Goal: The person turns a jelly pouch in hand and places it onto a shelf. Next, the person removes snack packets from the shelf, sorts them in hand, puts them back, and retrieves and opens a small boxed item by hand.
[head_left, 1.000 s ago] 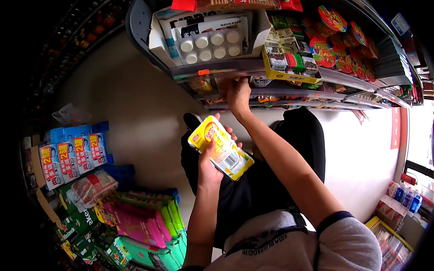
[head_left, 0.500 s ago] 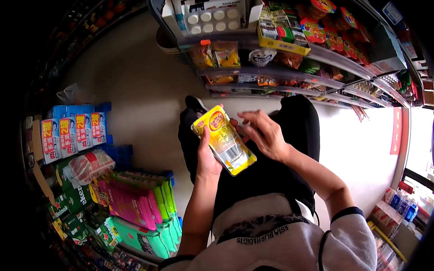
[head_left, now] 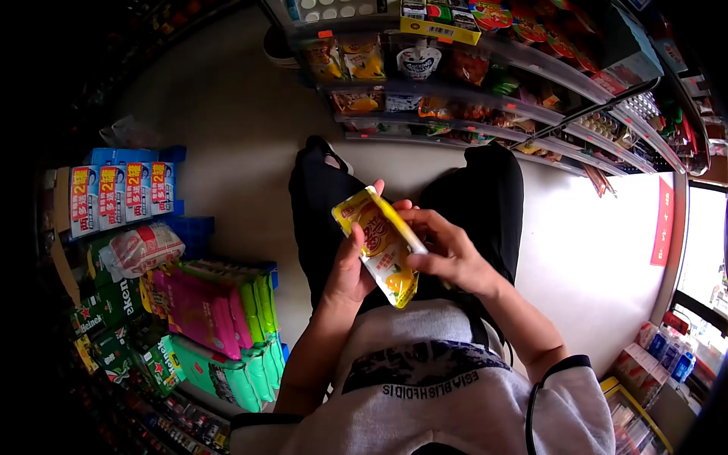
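Above my lap I hold a yellow snack pouch (head_left: 383, 254) with a red-brown logo and orange fruit printed near its lower end. My left hand (head_left: 347, 271) is closed around its left side, thumb on the printed face and fingers behind. On the opposite side, my right hand (head_left: 455, 259) pinches the long yellow edge between thumb and fingers. That edge turns up towards me; whether it is a fold or a second pouch, I cannot tell. The pouch's back is hidden.
Ahead, shelves (head_left: 447, 98) hold several snack bags and cups. To the left stand blue-and-white boxes (head_left: 125, 197), a plastic-wrapped bundle (head_left: 148, 249), pink packs (head_left: 201, 315), green packs (head_left: 254, 371) and green beer cartons (head_left: 117, 315). Bottles (head_left: 675, 356) stand at the right.
The pouch's barcode side has given way to its logo side. My right hand has come in from beside the pouch and closed on its right edge. The view has shifted slightly.
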